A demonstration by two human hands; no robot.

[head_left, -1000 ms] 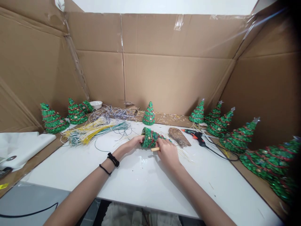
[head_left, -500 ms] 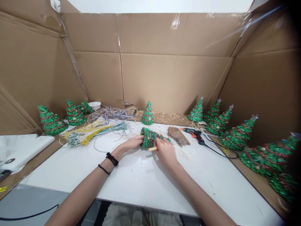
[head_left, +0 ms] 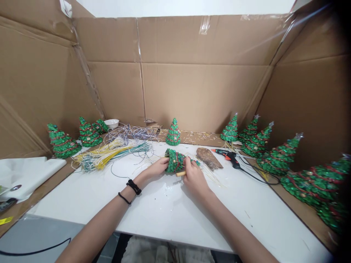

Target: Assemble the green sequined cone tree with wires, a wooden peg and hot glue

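Note:
A small green sequinned Christmas tree (head_left: 176, 161) lies on its side on the white tabletop (head_left: 153, 208), tip pointing right. My left hand (head_left: 157, 168) grips its wide base end, fingers curled round it. My right hand (head_left: 194, 177) is closed over the tree's tip half and also pinches a short tan stick (head_left: 180, 174) that pokes out to the left below the tree. Two black bands sit on my left wrist (head_left: 131, 190).
Finished green trees stand along the left (head_left: 62, 141), back (head_left: 173, 133) and right (head_left: 282, 155) edges. A bundle of yellow, white and green wires (head_left: 109, 153) lies at left. A glue gun (head_left: 229, 155) with its black cord and a brown scrap (head_left: 208, 158) lie right of the hands. Cardboard walls surround the table.
Both hands stay on the lying tree; the right hand has shifted slightly along it. The view has moved a little.

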